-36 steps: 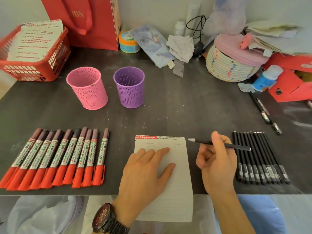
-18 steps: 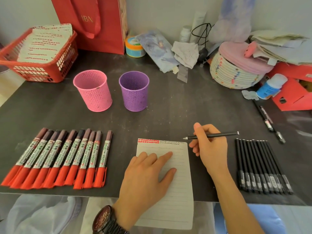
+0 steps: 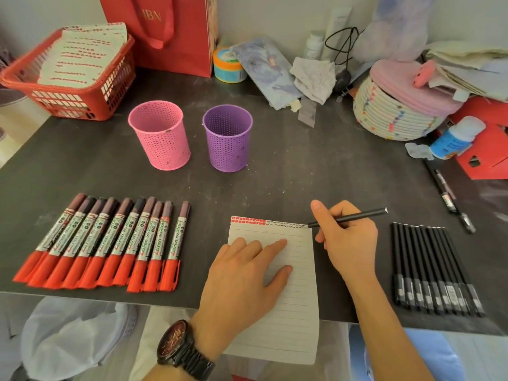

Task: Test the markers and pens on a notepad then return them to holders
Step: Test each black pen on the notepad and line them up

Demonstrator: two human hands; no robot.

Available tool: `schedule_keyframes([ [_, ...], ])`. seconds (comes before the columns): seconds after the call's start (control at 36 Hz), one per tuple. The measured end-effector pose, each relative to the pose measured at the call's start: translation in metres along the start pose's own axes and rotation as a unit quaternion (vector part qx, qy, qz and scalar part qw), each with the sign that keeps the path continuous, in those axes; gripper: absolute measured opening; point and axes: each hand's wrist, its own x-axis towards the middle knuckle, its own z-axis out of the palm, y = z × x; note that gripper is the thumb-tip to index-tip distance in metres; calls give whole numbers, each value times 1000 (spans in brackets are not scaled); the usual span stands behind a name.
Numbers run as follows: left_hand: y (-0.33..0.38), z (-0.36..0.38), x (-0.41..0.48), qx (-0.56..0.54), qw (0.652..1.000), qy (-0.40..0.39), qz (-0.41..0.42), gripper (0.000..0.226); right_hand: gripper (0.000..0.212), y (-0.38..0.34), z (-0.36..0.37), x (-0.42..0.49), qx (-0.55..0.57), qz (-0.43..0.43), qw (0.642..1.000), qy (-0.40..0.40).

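A lined notepad (image 3: 299, 303) lies at the table's front edge, red dots and small black marks along its top. My left hand (image 3: 244, 281) rests flat on it, fingers straight. My right hand (image 3: 347, 243) grips a thin black pen (image 3: 357, 215), its tip touching the notepad's top right corner. Several red-capped markers (image 3: 104, 243) lie in a row on the left. Several black pens (image 3: 431, 268) lie in a row on the right. A pink holder (image 3: 160, 134) and a purple holder (image 3: 228, 137) stand behind, both looking empty.
A red basket of papers (image 3: 74, 75) sits at the back left beside a red bag (image 3: 176, 34). A woven basket with a pink lid (image 3: 395, 105), a glue bottle (image 3: 453, 137) and clutter fill the back right. Two loose pens (image 3: 450, 202) lie at the right.
My right hand turned the pen and brought its tip down onto the notepad's top right corner. My left hand stayed on the pad.
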Motion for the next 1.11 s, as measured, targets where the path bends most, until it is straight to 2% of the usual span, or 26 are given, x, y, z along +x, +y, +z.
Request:
schedule_keyframes([
  [1.11,1,1,0,-8,1000,9,-6,49,30,-1,1,-1,-32,13,999,0],
])
